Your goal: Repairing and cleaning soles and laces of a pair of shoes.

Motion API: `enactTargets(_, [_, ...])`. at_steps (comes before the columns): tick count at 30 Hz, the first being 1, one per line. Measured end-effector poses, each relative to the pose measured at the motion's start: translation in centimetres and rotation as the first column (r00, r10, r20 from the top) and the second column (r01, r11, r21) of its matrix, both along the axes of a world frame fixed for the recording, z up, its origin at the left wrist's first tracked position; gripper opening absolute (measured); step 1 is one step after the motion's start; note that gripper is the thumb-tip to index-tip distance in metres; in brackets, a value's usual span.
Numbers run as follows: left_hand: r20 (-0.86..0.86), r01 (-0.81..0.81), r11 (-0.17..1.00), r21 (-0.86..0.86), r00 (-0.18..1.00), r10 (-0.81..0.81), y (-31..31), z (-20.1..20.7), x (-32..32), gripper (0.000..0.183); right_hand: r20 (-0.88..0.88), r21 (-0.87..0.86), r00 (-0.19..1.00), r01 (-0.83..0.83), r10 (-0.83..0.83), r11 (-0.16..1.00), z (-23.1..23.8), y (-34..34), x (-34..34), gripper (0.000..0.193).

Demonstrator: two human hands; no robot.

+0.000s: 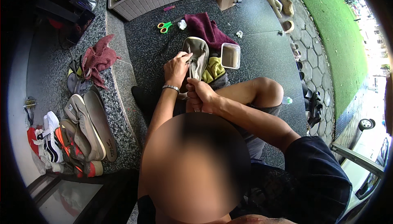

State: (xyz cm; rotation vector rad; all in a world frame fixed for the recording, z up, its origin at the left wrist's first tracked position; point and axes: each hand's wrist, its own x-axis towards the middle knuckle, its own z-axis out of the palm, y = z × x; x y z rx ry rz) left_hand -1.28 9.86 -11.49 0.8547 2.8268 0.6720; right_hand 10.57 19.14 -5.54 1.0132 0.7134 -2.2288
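Head view: taupe shoe is held over the dark stone floor, short of the floor's far edge, side pinched in the grip of the left hand; grip of the right hand is curled closed at the shoe's near end, contents can't be told. Looks like two-handed shoe work; next move probably needs shoe held steady.

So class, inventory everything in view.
Shoe: one, grey, upper centre
Dark cloth: one, maroon, beyond shoe
Crumpled fabric: one, yellowish, beside shoe
Tub: one, clear, beside fabric
Scissors: one, green, upper left
Basket: one, grey, top left
Box: one, brown, top centre
Ledge cloth: one, reddish, left
Ledge footwear: several, mixed, left
Paving footwear: several, mixed, right
Lawn: one, green, right
Car: one, white, far right
Left hand: one, on shoe
Right hand: one, by shoe
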Motion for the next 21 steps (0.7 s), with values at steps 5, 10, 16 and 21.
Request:
enactTargets(5, [-0.382, 0.265, 0.95, 0.162, 0.905, -0.188, -1.8, 0.8, 2.5, 0.022, -0.261, 0.312, 0.873, -0.328, 0.412, 0.892, 2.1, 3.2, 1.0, 0.042])
enactTargets(10, [-0.299, 0.274, 0.877, 0.394, 0.941, -0.159, -3.1, 5.5, 3.4, 0.019, -0.385, 0.519, 0.763, -0.286, 0.519, 0.806, 2.3, 9.3, 3.2, 0.039])
enactTargets(16, [0.029, 0.003, 0.537, 0.844, 0.998, -0.051, -3.4, 14.2, 3.2, 0.033, 0.2, 0.8, 0.432, 0.445, 0.879, -0.401, 0.9, 11.1, 4.7, 0.031])
enactTargets(21, [0.121, -0.096, 0.25, 0.963, 0.989, -0.087, -3.3, 24.0, 2.9, 0.046, 0.313, 0.619, -0.32, 0.783, 0.894, 0.063, -2.2, 7.9, 6.5, 0.035])
